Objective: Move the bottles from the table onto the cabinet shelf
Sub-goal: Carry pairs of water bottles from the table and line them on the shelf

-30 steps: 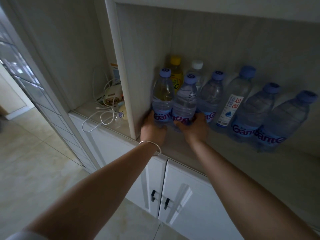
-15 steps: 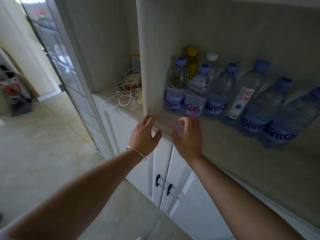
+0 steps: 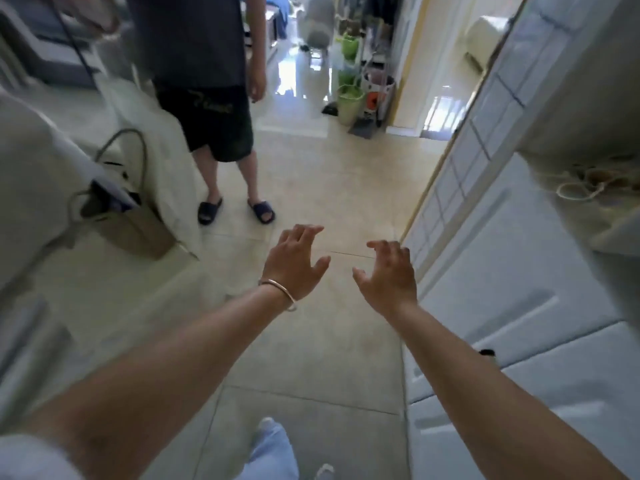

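My left hand point(image 3: 298, 259), with a thin bangle on the wrist, floats over the tiled floor with spread fingers and holds nothing. My right hand point(image 3: 389, 273) hangs beside it, also empty with fingers apart, close to the white cabinet point(image 3: 502, 271) on the right. Neither the bottles nor the shelf they stand on appear in this view. The cabinet's lower doors fill the right side, and a tangle of white cable point(image 3: 585, 183) lies on its counter at the upper right.
A person in dark shorts and slippers point(image 3: 211, 116) stands ahead on the beige tile floor point(image 3: 311, 341). A paper bag point(image 3: 128, 220) leans against cloth-covered furniture on the left. Green bins and clutter point(image 3: 353, 95) stand in the far doorway.
Both hands let go of the two bottles on the shelf and drew back. My view has swung left, away from the shelf toward the room, so the bottles are out of sight.
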